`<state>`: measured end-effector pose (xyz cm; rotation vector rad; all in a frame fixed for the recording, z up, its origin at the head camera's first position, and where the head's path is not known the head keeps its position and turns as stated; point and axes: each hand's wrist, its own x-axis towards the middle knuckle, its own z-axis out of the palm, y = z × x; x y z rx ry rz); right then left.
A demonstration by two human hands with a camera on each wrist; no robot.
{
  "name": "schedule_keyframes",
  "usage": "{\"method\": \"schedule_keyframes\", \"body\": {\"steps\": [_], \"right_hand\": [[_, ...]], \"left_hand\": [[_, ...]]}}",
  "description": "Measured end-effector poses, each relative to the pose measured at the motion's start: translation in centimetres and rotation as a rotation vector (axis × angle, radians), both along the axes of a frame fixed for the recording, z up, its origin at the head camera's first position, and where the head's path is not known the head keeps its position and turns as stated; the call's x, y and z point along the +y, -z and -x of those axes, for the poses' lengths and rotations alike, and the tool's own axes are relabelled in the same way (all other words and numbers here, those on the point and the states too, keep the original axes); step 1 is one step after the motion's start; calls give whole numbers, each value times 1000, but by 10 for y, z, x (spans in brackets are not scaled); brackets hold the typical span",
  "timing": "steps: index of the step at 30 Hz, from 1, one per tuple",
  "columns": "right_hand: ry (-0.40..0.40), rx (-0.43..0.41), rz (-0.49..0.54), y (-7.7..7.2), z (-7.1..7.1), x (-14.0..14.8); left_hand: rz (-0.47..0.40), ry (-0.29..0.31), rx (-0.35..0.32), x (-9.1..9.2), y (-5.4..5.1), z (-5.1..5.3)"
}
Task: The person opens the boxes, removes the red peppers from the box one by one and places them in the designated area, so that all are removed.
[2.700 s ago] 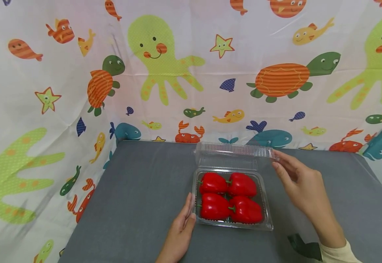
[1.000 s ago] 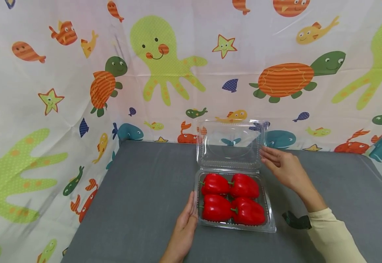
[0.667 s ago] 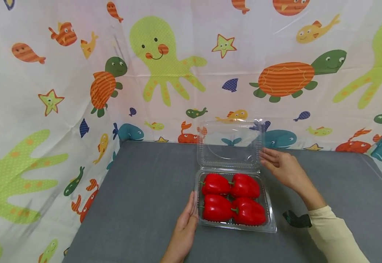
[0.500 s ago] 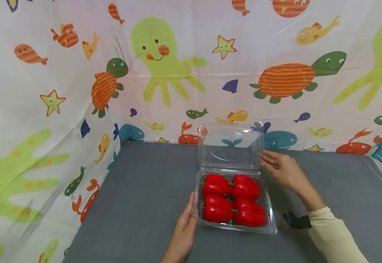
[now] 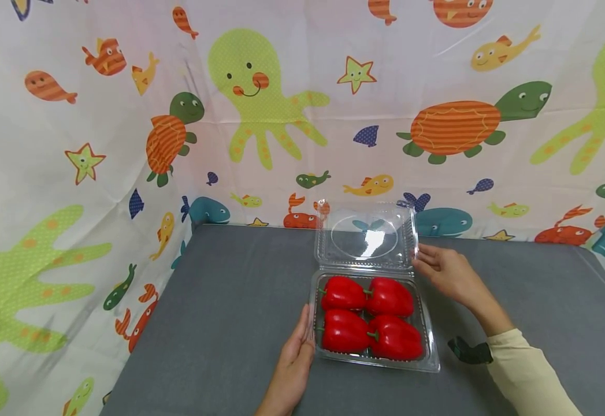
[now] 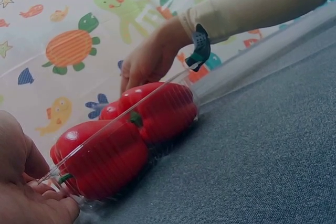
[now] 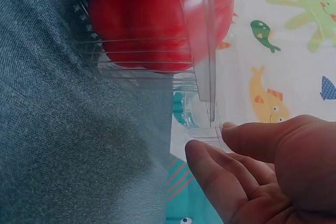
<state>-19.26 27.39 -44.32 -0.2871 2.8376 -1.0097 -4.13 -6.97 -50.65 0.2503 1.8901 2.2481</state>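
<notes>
A clear plastic clamshell container [image 5: 429, 363] lies on the grey table with several red bell peppers [image 5: 345, 331] in its base, their green stems pointing left. Its lid [image 5: 364, 237] stands raised at the far side, hinged to the base. My left hand [image 5: 292, 358] grips the left wall of the base, thumb near the rim; in the left wrist view its fingers [image 6: 50, 195] curl at the container's edge. With thumb and fingertips my right hand [image 5: 450, 274] pinches the right edge of the lid. The right wrist view shows that thumb [image 7: 252, 139] against the clear plastic.
Behind and to the left hangs a white curtain [image 5: 302, 69] printed with sea animals, meeting the back of the grey table [image 5: 219, 300]. A dark strap [image 5: 470, 351] sits at the right sleeve cuff.
My right hand has swung the lid upright and then slightly farther back, so its top edge now sits a little lower than half a second ago. My left hand keeps its place.
</notes>
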Motion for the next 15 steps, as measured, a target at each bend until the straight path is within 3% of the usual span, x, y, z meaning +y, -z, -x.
{"method": "schedule_keyframes", "body": {"steps": [5,15], "right_hand": [[-11,-11,3,-1,-2,-1],[-41,-10,-22,3,-4,0]], "left_hand": [[-14,7,17,0,0,-1],[13,-7,-18,0,-1,-2]]}}
